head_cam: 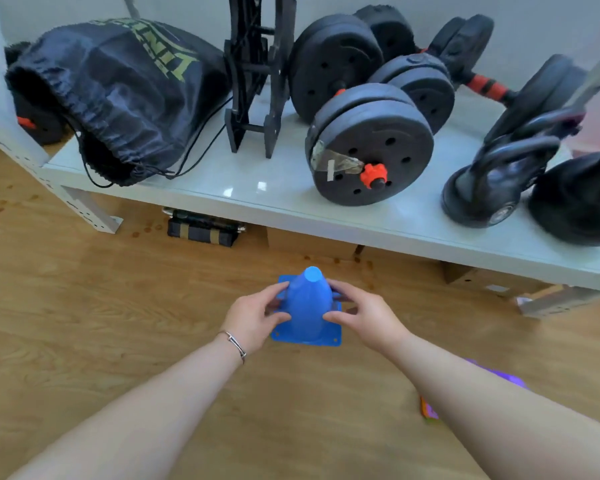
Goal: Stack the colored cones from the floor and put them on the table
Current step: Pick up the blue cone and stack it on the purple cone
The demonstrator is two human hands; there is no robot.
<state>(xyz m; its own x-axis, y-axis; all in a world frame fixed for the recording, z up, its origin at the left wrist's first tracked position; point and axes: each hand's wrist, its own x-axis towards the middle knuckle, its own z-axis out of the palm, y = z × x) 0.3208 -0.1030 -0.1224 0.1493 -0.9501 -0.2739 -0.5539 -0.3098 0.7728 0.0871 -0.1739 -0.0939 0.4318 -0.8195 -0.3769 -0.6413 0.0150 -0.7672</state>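
A blue cone with a square base stands upright over the wooden floor, just in front of the low white table. My left hand grips its left side and my right hand grips its right side, fingers wrapped around the cone's body. Whether the base rests on the floor or is lifted a little, I cannot tell. Under my right forearm, edges of purple and orange objects show on the floor, mostly hidden.
The table carries a dark drawstring bag, a black rack, dumbbells with black plates and kettlebells. A bare strip runs along the table's front edge. A dark box and cardboard boxes lie beneath it.
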